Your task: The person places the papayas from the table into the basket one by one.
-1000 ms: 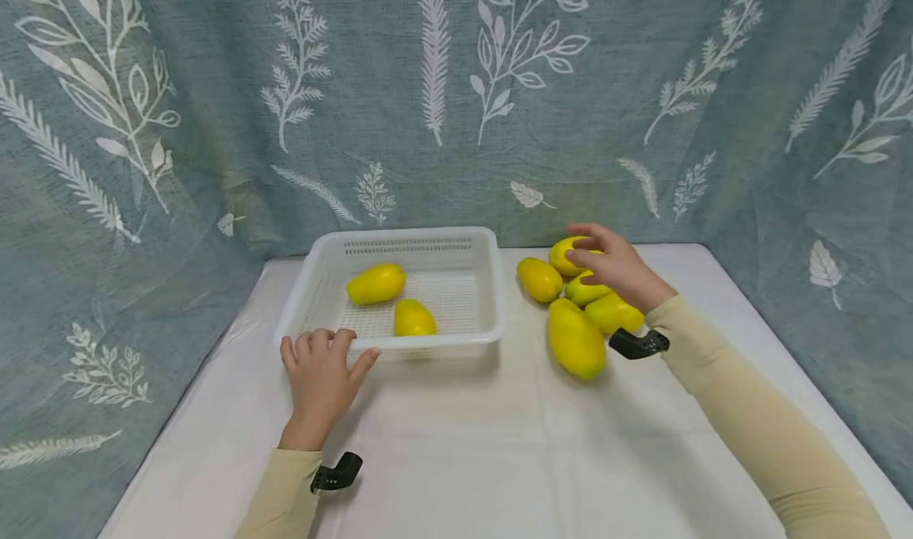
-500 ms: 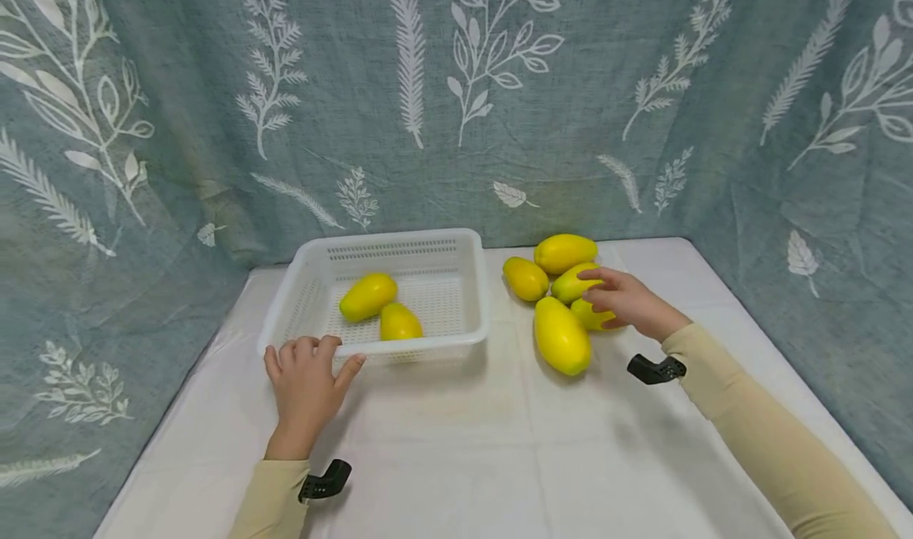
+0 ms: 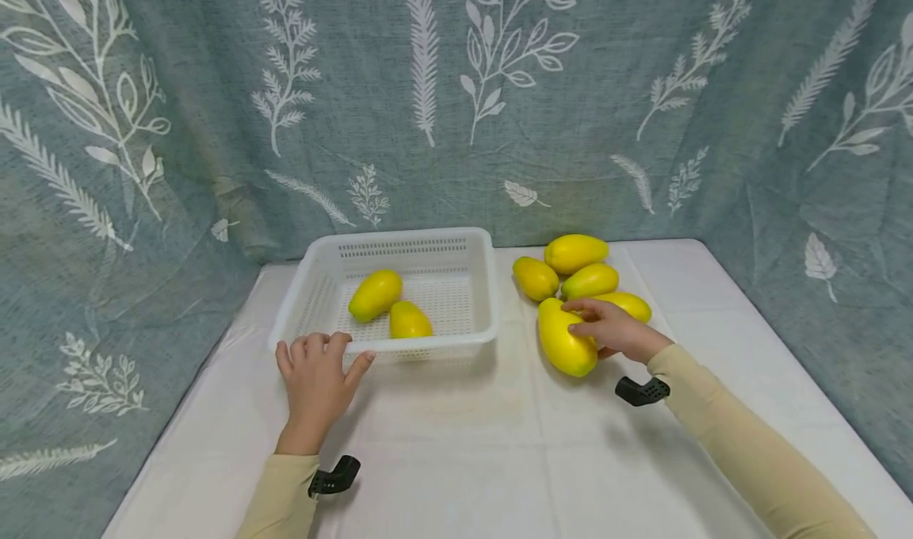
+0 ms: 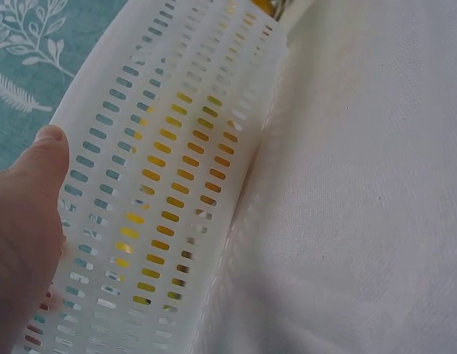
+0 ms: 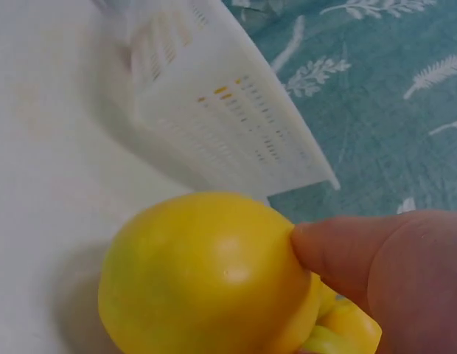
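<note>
My right hand (image 3: 615, 329) is at the largest yellow mango (image 3: 559, 345), its fingers curved over the fruit's right side. In the right wrist view the thumb touches this mango (image 5: 206, 273), and the other fingers are mostly hidden. At the left, my left hand (image 3: 314, 388) grips the front rim of a white slotted plastic basket (image 3: 464, 338). Its fingers go over the rim, while the thumb lies outside the wall, as the left wrist view shows. Inside the basket lie two mangoes, one farther back (image 3: 376, 295) and one (image 3: 410, 321) near the front wall.
Behind the large mango several other mangoes lie grouped: one at the back (image 3: 576, 254), one on the left (image 3: 535, 278), one in the middle (image 3: 590, 282) and one partly behind my right hand (image 3: 628, 305). A white cloth (image 3: 456, 444) covers the table. Patterned green curtains (image 3: 456, 182) enclose it.
My right hand has come down and forward from above the rear mangoes onto the large mango. The back mango in the basket has settled closer to the front one. The left hand stays at the rim.
</note>
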### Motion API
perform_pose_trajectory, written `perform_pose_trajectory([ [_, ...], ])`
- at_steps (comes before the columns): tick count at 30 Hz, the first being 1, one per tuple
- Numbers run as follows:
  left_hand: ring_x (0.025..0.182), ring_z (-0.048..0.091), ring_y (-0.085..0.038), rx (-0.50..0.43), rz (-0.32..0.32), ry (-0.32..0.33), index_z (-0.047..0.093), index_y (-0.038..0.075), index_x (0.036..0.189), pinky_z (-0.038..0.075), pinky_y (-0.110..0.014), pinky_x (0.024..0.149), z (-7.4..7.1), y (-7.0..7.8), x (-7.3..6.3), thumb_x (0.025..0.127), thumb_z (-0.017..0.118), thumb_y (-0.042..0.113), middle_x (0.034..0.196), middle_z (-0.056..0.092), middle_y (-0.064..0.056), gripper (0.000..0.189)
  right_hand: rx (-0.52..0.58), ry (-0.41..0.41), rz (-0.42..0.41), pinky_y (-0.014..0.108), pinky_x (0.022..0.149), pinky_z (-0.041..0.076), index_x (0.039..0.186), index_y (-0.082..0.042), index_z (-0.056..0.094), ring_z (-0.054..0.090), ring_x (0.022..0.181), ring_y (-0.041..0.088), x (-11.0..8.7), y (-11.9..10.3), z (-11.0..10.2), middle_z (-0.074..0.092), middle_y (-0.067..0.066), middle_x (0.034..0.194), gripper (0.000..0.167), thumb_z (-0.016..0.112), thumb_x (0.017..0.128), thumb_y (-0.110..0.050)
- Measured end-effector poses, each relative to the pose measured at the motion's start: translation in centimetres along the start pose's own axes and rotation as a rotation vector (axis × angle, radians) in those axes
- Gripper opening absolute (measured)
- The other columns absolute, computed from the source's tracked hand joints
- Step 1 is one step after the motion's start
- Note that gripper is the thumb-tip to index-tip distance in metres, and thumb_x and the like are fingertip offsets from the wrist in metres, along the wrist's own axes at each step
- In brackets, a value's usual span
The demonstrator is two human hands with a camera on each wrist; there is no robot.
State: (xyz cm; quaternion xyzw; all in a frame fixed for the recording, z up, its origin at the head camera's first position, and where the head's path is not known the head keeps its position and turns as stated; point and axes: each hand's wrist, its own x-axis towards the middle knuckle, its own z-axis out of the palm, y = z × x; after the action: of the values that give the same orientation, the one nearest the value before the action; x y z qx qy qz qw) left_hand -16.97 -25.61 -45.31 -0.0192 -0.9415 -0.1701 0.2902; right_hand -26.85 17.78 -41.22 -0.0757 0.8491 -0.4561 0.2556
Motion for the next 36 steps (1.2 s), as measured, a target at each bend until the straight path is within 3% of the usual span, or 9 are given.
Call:
perform_pose_trajectory([
  [8, 0.11, 0.046, -0.052, 0.012, -0.002, -0.001, 0.064, -0.001, 0.11, 0.015, -0.072, 0.11, 0.3, 0.0, 0.4, 0.086, 0.076, 0.036, 0.105, 0.059, -0.028, 0.045, 0.078, -0.065, -0.029, 0.039, 0.086, 0.054, 0.162, -0.018, 0.025, 0.047, 0.135, 0.04, 0.4, 0.8, 0.8, 0.007, 0.024, 0.17, 0.065, 0.054, 0.105, -0.035],
  [13, 0.111, 0.048, -0.052, 0.021, -0.002, -0.011, 0.065, -0.001, 0.11, 0.016, -0.073, 0.11, 0.7, 0.3, 0.5, 0.089, 0.075, 0.039, 0.105, 0.06, -0.028, 0.047, 0.089, -0.014, -0.038, 0.035, 0.076, 0.051, 0.158, -0.017, 0.031, 0.051, 0.117, 0.033, 0.6, 0.8, 1.6, 0.011, 0.02, 0.17, 0.062, 0.056, 0.104, -0.033],
  [21, 0.106, 0.048, -0.051, 0.03, 0.012, 0.029, 0.064, -0.001, 0.107, 0.018, -0.072, 0.108, 0.7, 0.0, 0.1, 0.087, 0.076, 0.038, 0.102, 0.059, -0.027, 0.045, 0.142, 0.075, -0.023, 0.031, 0.074, 0.047, 0.157, -0.018, 0.035, 0.05, 0.113, 0.031, 0.9, 0.6, 2.6, 0.025, 0.019, 0.166, 0.06, 0.056, 0.102, -0.029],
  [30, 0.106, 0.047, -0.051, 0.033, 0.013, 0.033, 0.064, -0.001, 0.108, 0.017, -0.071, 0.108, 0.5, -0.3, 0.0, 0.088, 0.076, 0.038, 0.102, 0.058, -0.027, 0.046, 0.31, 0.096, -0.155, 0.026, 0.082, 0.053, 0.161, -0.015, 0.028, 0.054, 0.11, 0.024, 0.6, -4.4, 1.0, 0.029, 0.023, 0.161, 0.061, 0.051, 0.104, -0.02],
  [36, 0.106, 0.047, -0.051, 0.03, 0.012, 0.035, 0.064, -0.002, 0.108, 0.017, -0.071, 0.108, 0.3, -0.3, -0.1, 0.088, 0.076, 0.038, 0.102, 0.058, -0.028, 0.046, 0.326, 0.089, -0.248, 0.027, 0.083, 0.054, 0.16, -0.019, 0.03, 0.057, 0.109, 0.023, 1.4, -9.1, 1.7, 0.031, 0.017, 0.163, 0.059, 0.052, 0.105, -0.021],
])
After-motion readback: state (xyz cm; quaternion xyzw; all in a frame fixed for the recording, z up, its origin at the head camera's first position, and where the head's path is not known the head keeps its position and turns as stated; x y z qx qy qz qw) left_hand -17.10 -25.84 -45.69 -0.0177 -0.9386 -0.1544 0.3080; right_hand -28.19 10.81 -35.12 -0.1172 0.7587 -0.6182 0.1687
